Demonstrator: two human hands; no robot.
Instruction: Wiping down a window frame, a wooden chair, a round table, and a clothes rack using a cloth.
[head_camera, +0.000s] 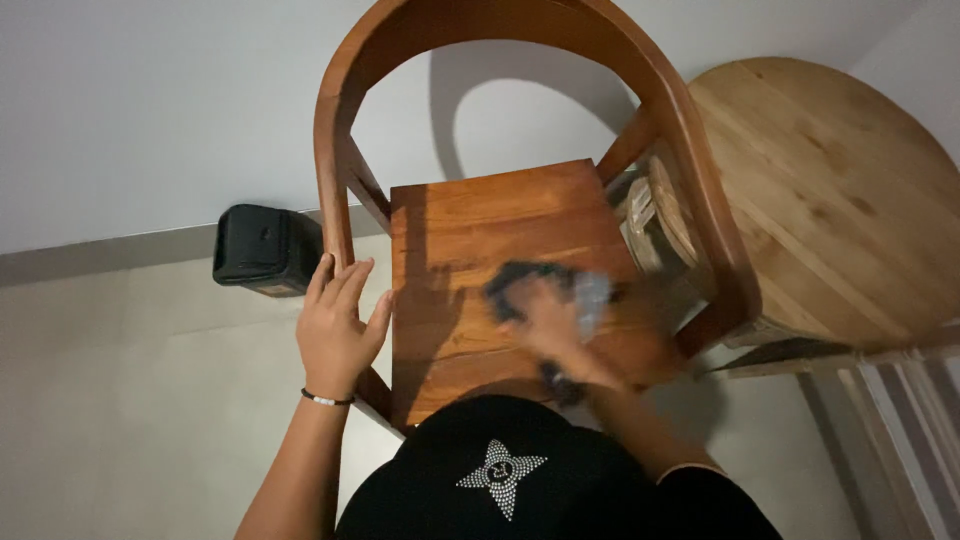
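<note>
Wooden and reddish-brown, the chair seat (470, 270) fills the middle of the view from above, its grain running away from us toward the curved backrest (500, 25). Our right hand (545, 325) is blurred with motion over the right half of the seat, fingers closed on a dark and grey cloth (560, 290) pressed flat against the wood. The cloth lies straight ahead of us and slightly right, so the right hand is the nearer one; its long axis runs roughly across the seat, left to right. Our left hand (335, 325), with a thin bracelet at the wrist, rests open with fingers spread against the chair's left armrest post (335, 230), gripping nothing. To the right, touching the chair's arm, stands a round pale wooden table (840, 190). A small black box (262, 250) sits on the pale floor (120, 400) against the white wall.
</note>
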